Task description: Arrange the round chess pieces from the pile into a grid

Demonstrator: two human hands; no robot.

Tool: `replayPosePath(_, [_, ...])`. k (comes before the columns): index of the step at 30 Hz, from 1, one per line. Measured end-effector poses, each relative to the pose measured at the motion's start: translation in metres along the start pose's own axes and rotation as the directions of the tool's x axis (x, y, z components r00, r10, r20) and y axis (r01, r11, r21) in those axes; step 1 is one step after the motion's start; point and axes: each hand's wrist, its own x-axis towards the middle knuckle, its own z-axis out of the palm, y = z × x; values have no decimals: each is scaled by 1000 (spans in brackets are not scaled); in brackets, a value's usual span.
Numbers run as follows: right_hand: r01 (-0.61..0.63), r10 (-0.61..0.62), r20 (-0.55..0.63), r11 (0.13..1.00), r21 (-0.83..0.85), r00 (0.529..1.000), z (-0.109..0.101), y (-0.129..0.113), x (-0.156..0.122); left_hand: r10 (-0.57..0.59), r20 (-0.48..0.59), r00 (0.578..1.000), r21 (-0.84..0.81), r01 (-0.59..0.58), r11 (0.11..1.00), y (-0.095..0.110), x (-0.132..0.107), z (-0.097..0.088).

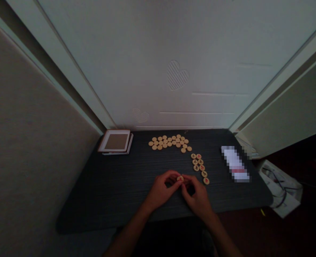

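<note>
**Red-marked disc pinched between both hands, near table front**

Disc [180,179] sits at the fingertips, midway between left hand [160,192] and right hand [197,198]. Hands nearly together; thumbs and fingers of both closed on its edges. Red-marked face turned up toward the camera. It's round, so no long axis; can't tell which way the mark points. Right of it: eight marked discs [202,167], faces up, in a slanting double line tapering to single. Beyond: plain-topped discs [160,142], bunched. Far left corner: shallow box [128,139]. All on dark table [115,185].
</note>
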Motion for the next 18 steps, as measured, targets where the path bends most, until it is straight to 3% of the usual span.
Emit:
replayPosePath(6, [40,-39,27,998,-46,999,1,4,-1,-39,-45,998,1,39,999,-4,1,0])
replayPosePath(12, [-10,11,31,1000,-27,999,2,0,0,-25,-43,999,6,25,1000,1,1,-1])
replayPosePath(18, [-18,18,-27,1000,-11,999,1,-2,1,-4,-13,1000,8,4,1000,3,0,0])
